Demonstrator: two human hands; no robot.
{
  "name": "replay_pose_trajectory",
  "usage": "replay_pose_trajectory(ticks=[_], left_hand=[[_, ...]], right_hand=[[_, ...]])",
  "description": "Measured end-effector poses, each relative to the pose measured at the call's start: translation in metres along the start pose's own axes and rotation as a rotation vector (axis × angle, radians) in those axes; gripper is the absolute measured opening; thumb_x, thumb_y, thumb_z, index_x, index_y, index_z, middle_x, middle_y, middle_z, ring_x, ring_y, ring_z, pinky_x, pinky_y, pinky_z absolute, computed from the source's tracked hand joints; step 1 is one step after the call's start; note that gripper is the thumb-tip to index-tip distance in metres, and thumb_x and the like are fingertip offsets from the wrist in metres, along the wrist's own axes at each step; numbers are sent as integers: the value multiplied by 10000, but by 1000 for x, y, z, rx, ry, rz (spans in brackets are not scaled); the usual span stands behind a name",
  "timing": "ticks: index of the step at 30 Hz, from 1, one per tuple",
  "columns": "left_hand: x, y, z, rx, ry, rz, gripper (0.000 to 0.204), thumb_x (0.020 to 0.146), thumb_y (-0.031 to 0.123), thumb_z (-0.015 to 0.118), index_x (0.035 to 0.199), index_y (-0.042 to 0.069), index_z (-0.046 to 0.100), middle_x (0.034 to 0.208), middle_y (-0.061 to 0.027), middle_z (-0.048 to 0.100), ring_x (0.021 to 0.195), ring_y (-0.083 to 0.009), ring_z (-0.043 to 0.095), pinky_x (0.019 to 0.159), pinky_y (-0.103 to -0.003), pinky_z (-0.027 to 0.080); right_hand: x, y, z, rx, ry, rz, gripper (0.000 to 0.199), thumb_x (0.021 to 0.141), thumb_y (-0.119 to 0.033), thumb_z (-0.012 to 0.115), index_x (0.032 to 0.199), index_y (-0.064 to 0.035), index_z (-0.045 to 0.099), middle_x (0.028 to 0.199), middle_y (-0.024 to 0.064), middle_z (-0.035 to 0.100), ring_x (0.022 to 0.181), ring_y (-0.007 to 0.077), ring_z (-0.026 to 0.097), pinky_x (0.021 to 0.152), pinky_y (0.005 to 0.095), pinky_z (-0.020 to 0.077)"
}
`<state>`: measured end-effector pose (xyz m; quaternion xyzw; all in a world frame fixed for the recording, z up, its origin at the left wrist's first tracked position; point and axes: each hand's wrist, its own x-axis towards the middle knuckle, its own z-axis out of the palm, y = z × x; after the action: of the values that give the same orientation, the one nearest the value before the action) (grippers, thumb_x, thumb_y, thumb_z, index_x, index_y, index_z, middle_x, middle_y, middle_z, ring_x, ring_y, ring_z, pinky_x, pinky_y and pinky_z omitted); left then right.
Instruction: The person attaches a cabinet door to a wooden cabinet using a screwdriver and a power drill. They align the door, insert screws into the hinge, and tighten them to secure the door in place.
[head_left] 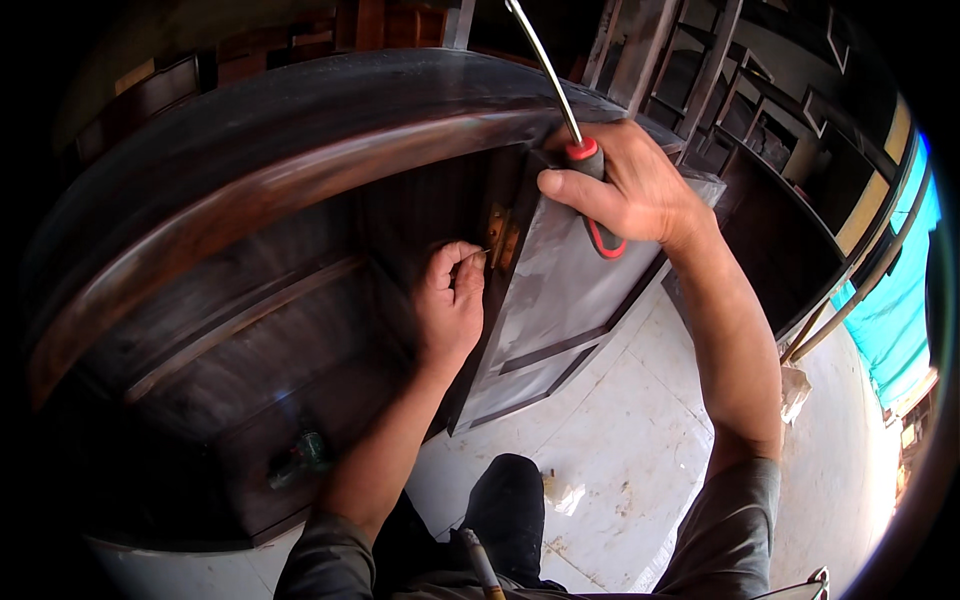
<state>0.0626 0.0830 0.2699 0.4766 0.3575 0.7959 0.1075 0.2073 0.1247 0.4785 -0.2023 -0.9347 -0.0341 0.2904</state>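
In the cabinet opening, the fingertips of my left hand [455, 295] pinch a small thin screw, mostly hidden, beside a brass hinge [496, 235]. The hinge sits between the dark wooden cabinet [290, 180] and its open door [570, 285], which has a greyish panel. My right hand [640, 185] lies against the door's top corner, its thumb and palm closed round a screwdriver [588, 165]. That screwdriver has a black and red handle, and its long metal shaft points up and away.
Inside the cabinet, at its bottom, lies a dark green tool [310, 447], dimly seen. Pale floor tiles [620, 440] spread below the door, with a crumpled whitish scrap [565, 495] on them. Other wooden frames [750, 90] stand at the back right, near a turquoise sheet [890, 320].
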Motion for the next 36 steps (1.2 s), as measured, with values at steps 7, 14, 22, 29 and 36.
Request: replay_pose_trajectory(ticks=[7,14,22,29,36], left_hand=[[4,1,-3,269,-4,261,76,900,-20,598,967,2,628,864,-70,623,770,-162,598,723,-261,478],[6,11,-6,347,-63,359,139,844,-73,586,956,6,611,882,-125,625,784,-263,628,717,-324,503],[21,9,-20,547,-237,586,176,829,-58,606,981,26,581,923,-139,615,801,-335,631,678,-396,520],[18,13,-20,430,-237,387,112,855,-7,627,956,27,592,864,-143,627,770,-342,636,658,-400,521],[20,20,-19,456,-257,368,91,863,5,625,946,31,597,867,-145,633,776,-346,642,660,-393,522]], right_hand=[[-3,1,0,1,-2,5,491,793,-468,670,661,-6,573,494,151,468,488,342,449,530,407,412],[-6,1,3,14,3,-8,491,798,-475,666,662,-12,578,497,151,481,492,347,467,531,413,416],[-10,5,4,-5,-19,20,533,797,-519,649,666,-7,587,511,158,508,519,361,497,546,422,429],[-11,5,4,-12,-9,12,536,796,-519,655,670,-1,595,523,170,531,530,370,517,554,425,440],[-12,6,3,-7,5,3,540,797,-521,657,680,3,604,520,174,532,524,370,524,550,427,441]])
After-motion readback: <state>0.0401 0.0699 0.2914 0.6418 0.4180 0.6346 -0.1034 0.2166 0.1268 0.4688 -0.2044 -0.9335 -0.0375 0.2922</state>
